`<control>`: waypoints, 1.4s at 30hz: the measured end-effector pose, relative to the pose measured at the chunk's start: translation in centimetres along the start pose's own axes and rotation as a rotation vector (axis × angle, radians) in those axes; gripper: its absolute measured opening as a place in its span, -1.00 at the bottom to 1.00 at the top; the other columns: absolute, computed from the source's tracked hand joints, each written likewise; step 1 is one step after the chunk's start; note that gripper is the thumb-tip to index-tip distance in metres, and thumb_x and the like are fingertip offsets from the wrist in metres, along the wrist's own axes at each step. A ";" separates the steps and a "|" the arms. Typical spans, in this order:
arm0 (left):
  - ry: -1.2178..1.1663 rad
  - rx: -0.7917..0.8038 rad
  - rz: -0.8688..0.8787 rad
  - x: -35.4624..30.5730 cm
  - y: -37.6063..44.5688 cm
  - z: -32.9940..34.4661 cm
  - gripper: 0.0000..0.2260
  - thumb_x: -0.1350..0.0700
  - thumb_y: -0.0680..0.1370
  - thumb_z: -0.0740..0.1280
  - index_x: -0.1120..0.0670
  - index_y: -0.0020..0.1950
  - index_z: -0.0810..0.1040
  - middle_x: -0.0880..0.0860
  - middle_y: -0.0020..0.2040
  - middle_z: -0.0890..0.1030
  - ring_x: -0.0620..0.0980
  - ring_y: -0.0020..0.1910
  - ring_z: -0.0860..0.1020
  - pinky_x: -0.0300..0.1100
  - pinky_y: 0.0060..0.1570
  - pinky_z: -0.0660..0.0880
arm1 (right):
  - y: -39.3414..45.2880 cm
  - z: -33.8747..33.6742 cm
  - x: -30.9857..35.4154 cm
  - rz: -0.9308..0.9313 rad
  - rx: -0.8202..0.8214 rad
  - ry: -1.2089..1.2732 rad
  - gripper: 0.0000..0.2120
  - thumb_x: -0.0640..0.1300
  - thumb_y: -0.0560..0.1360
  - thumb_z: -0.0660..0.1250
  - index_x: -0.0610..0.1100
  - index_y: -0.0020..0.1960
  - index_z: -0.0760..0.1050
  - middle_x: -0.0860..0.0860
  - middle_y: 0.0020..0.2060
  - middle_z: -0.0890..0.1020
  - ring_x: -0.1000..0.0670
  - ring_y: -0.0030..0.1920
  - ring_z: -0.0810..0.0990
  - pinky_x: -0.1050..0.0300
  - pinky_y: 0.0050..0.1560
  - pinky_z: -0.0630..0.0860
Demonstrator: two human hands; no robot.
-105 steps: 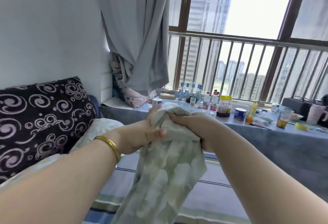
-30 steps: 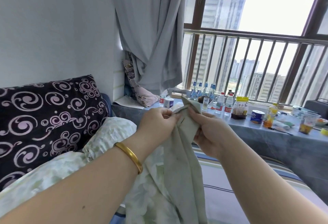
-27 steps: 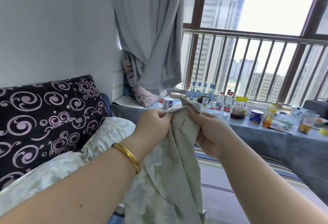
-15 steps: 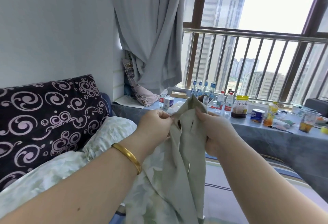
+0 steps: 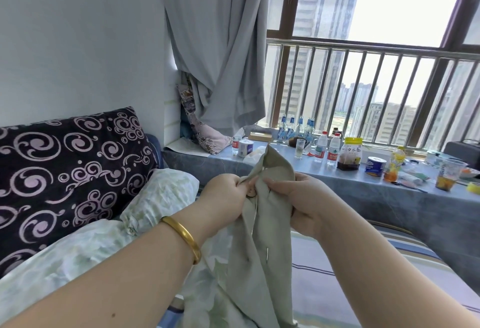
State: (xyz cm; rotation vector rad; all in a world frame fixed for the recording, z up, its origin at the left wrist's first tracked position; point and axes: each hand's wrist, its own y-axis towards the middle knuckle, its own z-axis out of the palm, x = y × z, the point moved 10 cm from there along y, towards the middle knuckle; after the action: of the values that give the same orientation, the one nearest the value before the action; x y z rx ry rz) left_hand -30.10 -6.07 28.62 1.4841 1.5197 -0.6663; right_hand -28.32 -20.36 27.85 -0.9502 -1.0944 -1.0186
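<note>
At the far left a dark cushion with pale swirls leans against the wall, and a light green pillow lies just in front of it. The left hand, with a gold bangle on its wrist, is curled and pinches the edge of a pale green cloth right at a small round button. The cloth is held up in the middle, above the striped bed, and its lower part hangs down between the forearms. The right hand grips the cloth's other flap, fingers folded round it and fingertips close to the button. Beyond the hands, a grey curtain hangs by the window. To the right, the counter carries water bottles, a yellow-lidded jar and cups.
</note>
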 end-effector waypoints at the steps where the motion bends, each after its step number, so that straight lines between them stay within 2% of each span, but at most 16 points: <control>1: 0.073 -0.024 0.028 -0.3 -0.1 -0.3 -0.59 -0.14 0.64 0.22 0.15 -0.21 0.53 0.08 -0.31 0.55 0.07 -0.24 0.50 -0.09 -0.15 0.45 | 0.0 0.0 0.0 -0.009 0.009 -0.047 -0.89 -0.29 0.51 0.42 -0.24 0.04 0.62 -0.19 -0.14 0.74 -0.12 -0.25 0.72 -0.03 -0.19 0.69; 4: 0.326 -0.099 0.157 -1.7 -0.7 -0.9 -0.58 -0.15 0.66 0.14 0.15 -0.14 0.53 0.07 -0.18 0.62 0.10 -0.11 0.56 -0.01 -0.04 0.49 | 0.2 -0.3 0.7 -0.087 -0.036 -0.239 -0.91 -0.20 0.50 0.46 -0.13 -0.01 0.61 -0.06 -0.26 0.75 -0.05 -0.31 0.70 -0.04 -0.17 0.68; 8: 0.371 -0.154 0.283 -3.5 -2.1 -1.3 -0.58 -0.17 0.65 0.12 0.01 -0.34 0.32 -0.05 -0.38 0.46 0.07 -0.26 0.44 -0.05 -0.26 0.27 | 0.3 -1.8 2.9 -0.221 -0.205 -0.509 -0.81 -0.08 0.39 0.57 0.03 -0.23 0.54 0.09 -0.41 0.69 -0.01 -0.30 0.70 -0.02 -0.18 0.69; 11: 0.288 -0.161 0.294 -3.9 -2.1 -1.7 -0.57 -0.19 0.64 0.12 0.09 -0.20 0.53 0.03 -0.22 0.63 0.12 -0.12 0.56 0.02 -0.07 0.46 | -0.1 -2.3 4.0 -0.279 -0.297 -0.667 -0.76 -0.07 0.34 0.59 0.06 -0.32 0.53 0.12 -0.37 0.67 -0.01 -0.26 0.69 -0.04 -0.10 0.67; 13: 0.290 -0.155 0.309 -4.3 -2.3 -1.4 -0.56 -0.19 0.63 0.12 0.09 -0.26 0.44 0.05 -0.27 0.58 0.16 -0.13 0.55 0.06 -0.05 0.48 | -0.3 -1.8 4.0 -0.311 -0.302 -0.691 -0.83 -0.09 0.33 0.57 0.03 -0.33 0.59 0.08 -0.37 0.70 -0.02 -0.25 0.70 -0.05 -0.10 0.68; 15: 0.320 -0.144 0.327 -4.7 -2.4 -1.0 -0.58 -0.18 0.64 0.14 0.05 -0.32 0.31 0.04 -0.33 0.48 0.19 -0.16 0.52 0.07 -0.11 0.46 | -0.4 -0.8 3.5 -0.312 -0.251 -0.629 -0.93 -0.11 0.36 0.52 -0.06 -0.28 0.66 -0.07 -0.32 0.72 -0.06 -0.27 0.69 -0.05 -0.10 0.65; 18: 0.354 -0.159 0.335 -4.4 -2.2 -1.1 -0.60 -0.07 0.65 0.20 0.00 -0.35 0.24 -0.03 -0.38 0.39 0.17 -0.21 0.48 -0.02 -0.24 0.35 | -0.3 0.4 2.5 -0.241 -0.143 -0.437 -0.89 -0.17 0.46 0.43 -0.18 -0.21 0.67 -0.22 -0.19 0.71 -0.07 -0.28 0.63 0.00 -0.18 0.58; 20: 0.373 -0.186 0.335 -4.1 -2.1 -1.5 -0.58 -0.01 0.65 0.23 -0.01 -0.37 0.19 -0.07 -0.41 0.32 0.15 -0.24 0.43 -0.08 -0.27 0.25 | -0.2 0.9 1.9 -0.169 -0.061 -0.316 -0.89 -0.18 0.52 0.40 -0.16 -0.16 0.66 -0.17 -0.24 0.73 -0.03 -0.30 0.66 0.10 -0.27 0.60; 22: 0.374 -0.202 0.344 -4.1 -2.1 -1.8 -0.58 0.00 0.65 0.23 -0.02 -0.37 0.19 -0.08 -0.41 0.32 0.15 -0.24 0.43 -0.08 -0.27 0.23 | -0.4 1.3 1.6 -0.116 -0.005 -0.219 -0.90 -0.17 0.56 0.37 -0.13 -0.11 0.63 -0.06 -0.28 0.73 0.02 -0.34 0.68 0.16 -0.36 0.59; 29: 0.384 -0.221 0.369 -4.2 -1.9 -2.1 -0.58 0.00 0.65 0.24 -0.03 -0.38 0.19 -0.08 -0.40 0.32 0.08 -0.26 0.36 -0.09 -0.26 0.23 | -0.7 1.5 1.4 -0.075 0.040 -0.084 -0.88 -0.16 0.59 0.32 -0.16 -0.01 0.63 -0.08 -0.24 0.72 -0.02 -0.33 0.67 0.15 -0.35 0.60; 31: 0.389 -0.231 0.358 -4.1 -1.8 -2.2 -0.57 0.00 0.65 0.24 -0.03 -0.38 0.18 -0.09 -0.42 0.30 0.09 -0.26 0.34 -0.09 -0.26 0.19 | -0.9 1.9 1.3 -0.037 0.087 0.017 -0.80 -0.12 0.60 0.26 -0.17 -0.07 0.62 -0.09 -0.32 0.70 -0.04 -0.40 0.65 0.16 -0.38 0.57; 33: 0.388 -0.246 0.358 -4.1 -1.9 -2.5 -0.57 0.00 0.65 0.24 -0.02 -0.38 0.18 -0.09 -0.43 0.30 0.09 -0.28 0.33 -0.09 -0.28 0.15 | -1.2 2.6 0.9 0.037 0.177 0.122 -0.64 -0.10 0.57 0.13 -0.16 -0.27 0.61 -0.08 -0.42 0.65 -0.04 -0.48 0.58 0.20 -0.36 0.53; 35: 0.375 -0.260 0.371 -4.2 -2.0 -2.9 -0.57 -0.01 0.64 0.24 -0.01 -0.39 0.18 -0.08 -0.44 0.31 0.10 -0.31 0.33 -0.10 -0.30 0.12 | -1.4 3.0 0.7 0.080 0.225 0.218 -0.53 -0.12 0.53 0.07 -0.20 -0.37 0.64 -0.14 -0.36 0.68 -0.09 -0.41 0.65 0.12 -0.26 0.61; 37: 0.352 -0.264 0.381 -4.3 -2.0 -3.0 -0.56 -0.04 0.63 0.24 0.00 -0.40 0.20 -0.07 -0.46 0.32 0.08 -0.33 0.33 -0.11 -0.33 0.11 | -1.5 3.2 0.4 0.073 0.221 0.261 -0.61 -0.26 0.52 0.08 -0.29 -0.28 0.63 -0.21 -0.24 0.70 -0.15 -0.31 0.69 0.02 -0.23 0.68; 39: 0.338 -0.265 0.393 -4.5 -2.2 -3.0 -0.55 -0.05 0.63 0.25 0.00 -0.40 0.20 -0.07 -0.47 0.33 0.06 -0.35 0.33 -0.11 -0.33 0.11 | -1.5 3.0 0.2 0.020 0.193 0.227 -0.75 -0.40 0.54 0.12 -0.33 -0.11 0.57 -0.24 -0.16 0.64 -0.17 -0.25 0.64 0.01 -0.23 0.69; 42: 0.339 -0.263 0.402 -4.6 -2.4 -2.8 -0.55 -0.02 0.64 0.25 -0.01 -0.40 0.18 -0.08 -0.46 0.31 0.06 -0.34 0.32 -0.13 -0.32 0.09 | -1.5 3.2 -0.1 -0.044 0.215 0.152 -0.84 -0.39 0.56 0.25 -0.33 -0.05 0.61 -0.20 -0.20 0.70 -0.08 -0.27 0.70 0.10 -0.19 0.69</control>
State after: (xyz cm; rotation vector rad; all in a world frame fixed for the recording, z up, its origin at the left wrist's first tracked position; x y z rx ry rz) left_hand -33.49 -6.28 33.44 1.6838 1.4245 0.0243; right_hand -30.57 -17.69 28.55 -0.6679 -1.0768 -0.9710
